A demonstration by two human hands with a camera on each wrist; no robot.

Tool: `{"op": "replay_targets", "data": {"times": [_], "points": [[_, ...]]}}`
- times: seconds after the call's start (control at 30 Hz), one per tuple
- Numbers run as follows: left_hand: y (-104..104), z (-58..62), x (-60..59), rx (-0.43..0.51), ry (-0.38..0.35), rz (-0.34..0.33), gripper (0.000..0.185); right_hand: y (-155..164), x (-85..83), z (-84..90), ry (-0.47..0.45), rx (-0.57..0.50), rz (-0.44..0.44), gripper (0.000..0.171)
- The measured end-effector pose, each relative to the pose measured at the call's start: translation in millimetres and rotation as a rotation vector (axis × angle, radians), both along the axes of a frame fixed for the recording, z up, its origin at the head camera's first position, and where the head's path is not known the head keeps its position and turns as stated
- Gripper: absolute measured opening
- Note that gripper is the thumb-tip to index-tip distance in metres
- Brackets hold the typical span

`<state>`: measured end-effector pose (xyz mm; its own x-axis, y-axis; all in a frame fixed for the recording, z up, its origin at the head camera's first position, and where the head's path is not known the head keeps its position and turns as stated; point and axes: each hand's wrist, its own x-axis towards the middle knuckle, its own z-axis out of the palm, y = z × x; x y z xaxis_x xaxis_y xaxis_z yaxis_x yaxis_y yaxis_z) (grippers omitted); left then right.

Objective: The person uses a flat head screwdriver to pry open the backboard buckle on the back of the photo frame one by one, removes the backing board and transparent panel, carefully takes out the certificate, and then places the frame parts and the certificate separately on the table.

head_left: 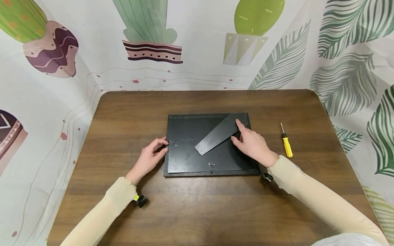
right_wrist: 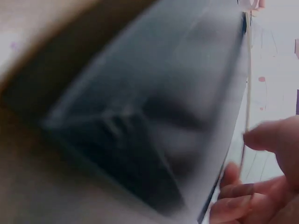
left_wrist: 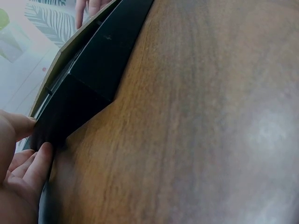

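Observation:
A black picture frame (head_left: 184, 133) lies face down on the table, its back and easel stand (head_left: 215, 135) uppermost. At the frame's left edge, my left hand (head_left: 148, 158) pinches with thumb and bent fingers; the left wrist view shows the fingertips (left_wrist: 44, 149) against the black side and a tan-edged backing board above it. My right hand (head_left: 253, 143) is at the stand's wide end, index finger extended over the top and thumb by the lower edge. In the blurred right wrist view, thumb and fingers (right_wrist: 233, 205) lie about a thin edge.
A yellow-handled screwdriver (head_left: 287, 145) lies to the right of the frame, tip pointing away. The brown wooden table (head_left: 197, 205) has rounded far corners. Behind it hangs a white cloth (head_left: 203, 34) printed with cacti and leaves. Small black cameras are strapped to both wrists.

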<state>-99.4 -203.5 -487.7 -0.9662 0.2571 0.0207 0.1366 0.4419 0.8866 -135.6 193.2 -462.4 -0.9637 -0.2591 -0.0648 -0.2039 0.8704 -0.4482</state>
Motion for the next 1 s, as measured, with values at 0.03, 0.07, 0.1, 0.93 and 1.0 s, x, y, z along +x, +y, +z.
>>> {"op": "replay_targets", "data": {"times": [0.03,0.07,0.1,0.93,1.0], "points": [[-2,-5.2,-1.3,0.0,0.003,0.001,0.02,1,1.9,-0.4,0.038,-0.005,-0.005,0.069],[-3,-10.6,-2.7,-0.005,0.013,-0.001,0.02,1,3.8,-1.1,0.078,-0.015,-0.009,0.064],[-5,-15.8,-4.3,-0.007,0.018,-0.003,0.02,2,5.3,-2.4,0.117,-0.035,-0.015,0.056],[-11,-31.0,-9.5,-0.003,0.017,-0.003,0.02,-71,14.9,-7.8,-1.175,-1.39,-0.377,0.021],[-11,-30.4,-9.3,-0.003,0.018,-0.01,0.021,-74,16.5,-8.6,-1.201,-1.443,-0.417,0.024]]}}
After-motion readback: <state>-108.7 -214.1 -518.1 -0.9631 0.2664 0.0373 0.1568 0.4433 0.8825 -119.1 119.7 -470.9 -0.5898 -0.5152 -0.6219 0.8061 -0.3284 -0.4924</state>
